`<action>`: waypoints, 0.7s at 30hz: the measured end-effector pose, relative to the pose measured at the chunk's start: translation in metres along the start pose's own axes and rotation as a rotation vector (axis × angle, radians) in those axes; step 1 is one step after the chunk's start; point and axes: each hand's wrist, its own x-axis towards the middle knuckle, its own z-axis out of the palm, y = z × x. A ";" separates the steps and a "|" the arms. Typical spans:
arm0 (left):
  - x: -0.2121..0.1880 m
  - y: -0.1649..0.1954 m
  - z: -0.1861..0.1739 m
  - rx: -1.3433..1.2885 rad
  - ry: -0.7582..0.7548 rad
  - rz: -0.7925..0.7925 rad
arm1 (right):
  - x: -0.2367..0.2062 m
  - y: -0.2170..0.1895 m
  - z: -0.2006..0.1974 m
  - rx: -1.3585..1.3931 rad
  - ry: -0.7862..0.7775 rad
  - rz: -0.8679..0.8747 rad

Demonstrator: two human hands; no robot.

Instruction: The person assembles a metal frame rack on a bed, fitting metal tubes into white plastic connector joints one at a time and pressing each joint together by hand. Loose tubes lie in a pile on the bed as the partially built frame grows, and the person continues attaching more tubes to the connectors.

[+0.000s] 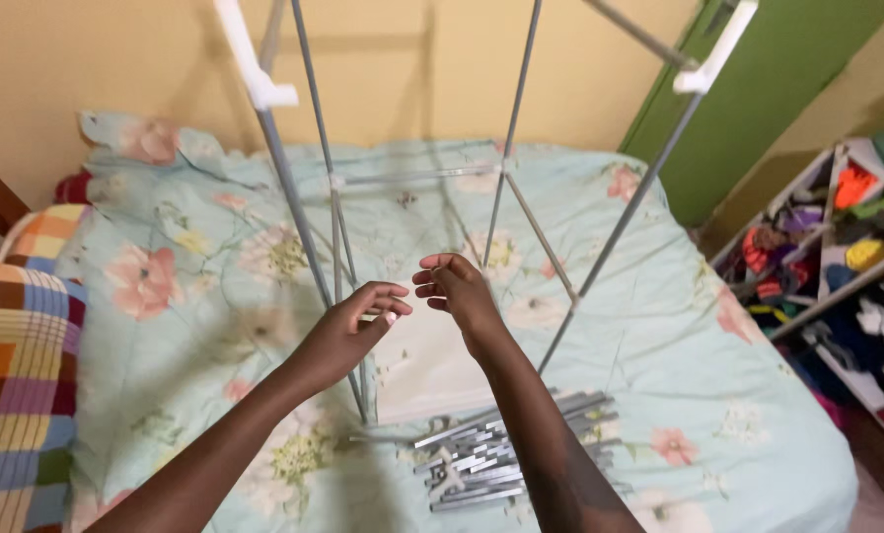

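A frame of thin grey metal rods [304,212] with white plastic corner pieces [255,74] stands on the bed in front of me. My left hand [348,331] is at mid-height on one upright rod, thumb and fingers pinched together around it. My right hand [459,291] hovers just to its right, back of the hand towards me, fingers loosely curled and nothing visible in them. The two hands' fingertips are a small gap apart. Below my right forearm a pile of loose grey rods [486,454] lies on the bedding, with a white connector piece among them.
The bed has a pale blue floral cover [659,326]. A white cloth or panel [427,370] lies inside the frame's base. A checked blanket [13,385] is at the left, a shelf of folded clothes [837,257] at the right, and a green door [777,79] behind.
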 end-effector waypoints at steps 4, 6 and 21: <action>-0.018 0.067 -0.054 -0.055 0.101 0.235 | -0.005 -0.075 0.043 -0.136 -0.156 -0.223; -0.021 0.093 -0.080 0.029 0.218 0.326 | -0.002 -0.103 0.061 -0.208 -0.206 -0.309; 0.028 0.172 -0.166 0.274 0.489 0.561 | 0.026 -0.188 0.149 -0.090 -0.279 -0.468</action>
